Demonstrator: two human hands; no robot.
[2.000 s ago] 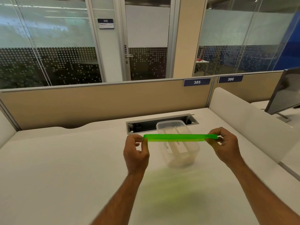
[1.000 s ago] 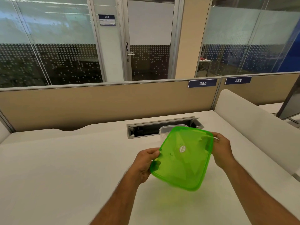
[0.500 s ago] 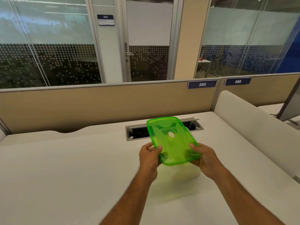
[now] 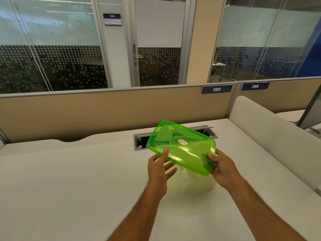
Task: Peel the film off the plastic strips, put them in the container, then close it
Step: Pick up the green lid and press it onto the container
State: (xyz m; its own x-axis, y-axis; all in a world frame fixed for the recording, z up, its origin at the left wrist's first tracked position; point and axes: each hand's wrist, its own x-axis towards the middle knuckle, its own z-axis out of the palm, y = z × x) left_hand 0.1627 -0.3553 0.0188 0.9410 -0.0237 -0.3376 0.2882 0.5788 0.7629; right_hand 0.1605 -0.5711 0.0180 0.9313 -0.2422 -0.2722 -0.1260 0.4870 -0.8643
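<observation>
A translucent green lid (image 4: pixel 181 146) lies over the clear plastic container (image 4: pixel 198 180), top face up, its near edge tilted a little toward me. Only the container's near wall shows below the lid, with pale strips dimly visible inside. My left hand (image 4: pixel 160 168) grips the lid's near left edge, thumb on top and fingers spread underneath. My right hand (image 4: pixel 224 168) holds the near right corner, thumb on top. Whether the lid sits fully on the rim is hidden.
The white desk (image 4: pixel 69 188) carries a metal cable slot (image 4: pixel 139 140) just behind the lid. A tan partition (image 4: pixel 104 110) runs along the back. A white divider (image 4: pixel 271 129) borders the right side, with a monitor (image 4: pixel 312 110) beyond it.
The lid went from edge-on, to tilted with its face toward me, to flat over the container. Both hands slid to its near edge, and it turned slightly.
</observation>
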